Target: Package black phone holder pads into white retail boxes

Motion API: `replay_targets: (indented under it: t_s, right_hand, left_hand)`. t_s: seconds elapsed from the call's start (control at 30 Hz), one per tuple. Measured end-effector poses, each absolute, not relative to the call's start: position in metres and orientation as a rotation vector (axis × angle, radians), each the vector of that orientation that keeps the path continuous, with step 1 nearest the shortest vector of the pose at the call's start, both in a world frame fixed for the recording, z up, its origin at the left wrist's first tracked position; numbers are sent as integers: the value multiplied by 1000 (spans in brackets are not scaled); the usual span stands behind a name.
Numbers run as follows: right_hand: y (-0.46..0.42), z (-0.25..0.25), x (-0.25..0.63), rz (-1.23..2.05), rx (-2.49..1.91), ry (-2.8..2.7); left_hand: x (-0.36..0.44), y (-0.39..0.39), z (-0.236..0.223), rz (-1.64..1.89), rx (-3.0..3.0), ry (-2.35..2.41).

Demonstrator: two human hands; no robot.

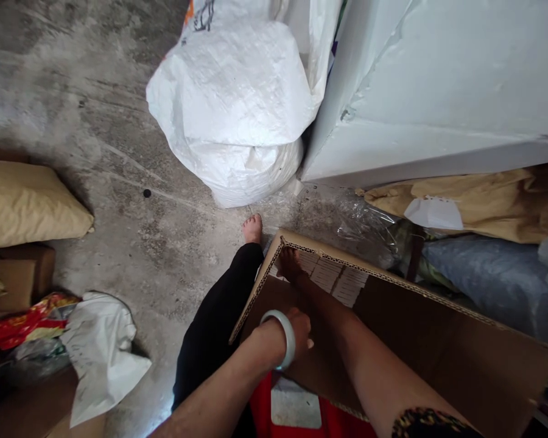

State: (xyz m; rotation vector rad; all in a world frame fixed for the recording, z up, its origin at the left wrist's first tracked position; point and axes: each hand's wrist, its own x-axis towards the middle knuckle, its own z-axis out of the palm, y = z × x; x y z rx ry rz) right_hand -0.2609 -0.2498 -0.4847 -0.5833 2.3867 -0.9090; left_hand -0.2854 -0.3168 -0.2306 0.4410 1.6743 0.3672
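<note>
My right hand (290, 264) reaches down into the open cardboard box (406, 334), at its far left corner. Its fingers look spread over white, flat pieces (331, 277) packed in rows along the far wall, with dark lines between them. Shadow hides the fingertips. My left hand (298, 331), with a pale green bangle (287, 340) on the wrist, hovers over the near left part of the box. Its fingers are curled in; whatever they may hold is hidden.
A big white woven sack (237, 91) stands beyond the box, beside a large white block-like object (438, 85). Brown paper (488, 204) and grey-blue plastic bags (488, 274) lie right. A tan sack (31, 204) and white bag (103, 353) are left. Something red (262, 404) is below.
</note>
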Motion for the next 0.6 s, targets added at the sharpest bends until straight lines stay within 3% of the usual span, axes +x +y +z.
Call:
replay_targets:
  t_s: [0.17, 0.33, 0.6]
  right_hand:
    - [-237, -448, -257, -548, -420, 2313]
    - [-188, -374, -246, -422, -241, 2300]
    - [-120, -222, -191, -611, -238, 2533]
  left_hand:
    - [-286, -324, -246, 413, 458, 1650]
    - [-290, -330, -244, 420, 433, 1703]
    - [-284, -290, -168, 484, 447, 2098]
